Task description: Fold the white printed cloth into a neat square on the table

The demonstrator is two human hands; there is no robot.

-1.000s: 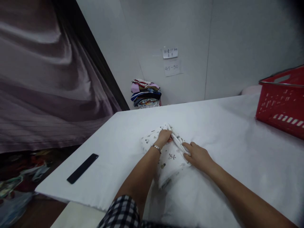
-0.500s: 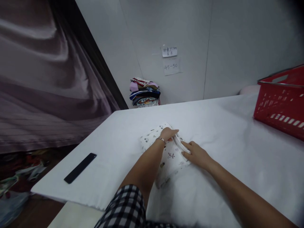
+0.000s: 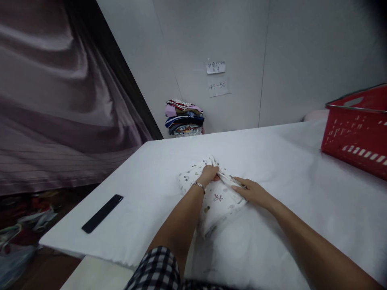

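A small white garment (image 3: 218, 201) with a dark scattered print lies folded on the white-covered table (image 3: 284, 161). My left hand (image 3: 208, 174), with a thin bracelet at the wrist, is closed on a bunched fold at the garment's far edge. My right hand (image 3: 252, 191) lies flat on the garment's right side, fingers stretched out and pressing the cloth down.
A black phone (image 3: 99, 213) lies near the table's left front edge. A red plastic basket (image 3: 356, 133) stands at the right. A stack of folded clothes (image 3: 184, 119) sits against the far wall under two paper notes (image 3: 217, 76). A purple curtain (image 3: 54, 100) hangs on the left.
My left hand went flat over the garment, then closed again on its far fold and lifted it a little. My right hand slid slightly right and flattened on the cloth.
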